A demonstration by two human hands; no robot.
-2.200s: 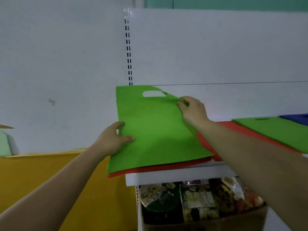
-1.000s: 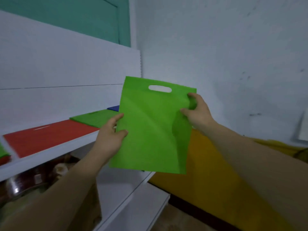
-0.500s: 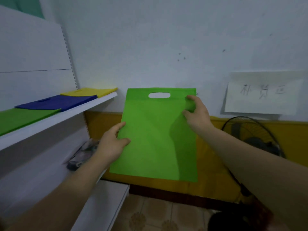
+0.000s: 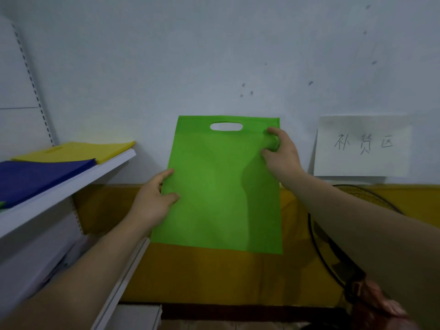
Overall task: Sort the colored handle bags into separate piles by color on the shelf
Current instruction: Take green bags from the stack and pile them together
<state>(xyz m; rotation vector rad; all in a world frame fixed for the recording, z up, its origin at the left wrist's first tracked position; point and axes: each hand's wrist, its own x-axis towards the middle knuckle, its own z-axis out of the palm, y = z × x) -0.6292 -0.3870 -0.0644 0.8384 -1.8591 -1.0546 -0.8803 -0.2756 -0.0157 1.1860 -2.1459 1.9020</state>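
Note:
A green handle bag (image 4: 214, 184) hangs flat and upright in the air in front of the wall, its cut-out handle at the top. My left hand (image 4: 153, 202) pinches its left edge at mid height. My right hand (image 4: 282, 154) grips its upper right corner, bunching the cloth there. On the white shelf (image 4: 71, 181) at the left lie a blue bag (image 4: 35, 175) and, beyond it toward the wall, a yellow bag (image 4: 78, 151). A sliver of green shows at the shelf's far left edge.
A paper sign with handwriting (image 4: 362, 146) is stuck on the wall at the right. Below it stands a black fan (image 4: 333, 246). The lower wall is yellow. A lower white shelf (image 4: 128, 265) runs under the upper one.
I lifted the green bag off the red bag on the shelf and my view has swung right past the red, green and blue piles to the wall. Both hands keep their hold.

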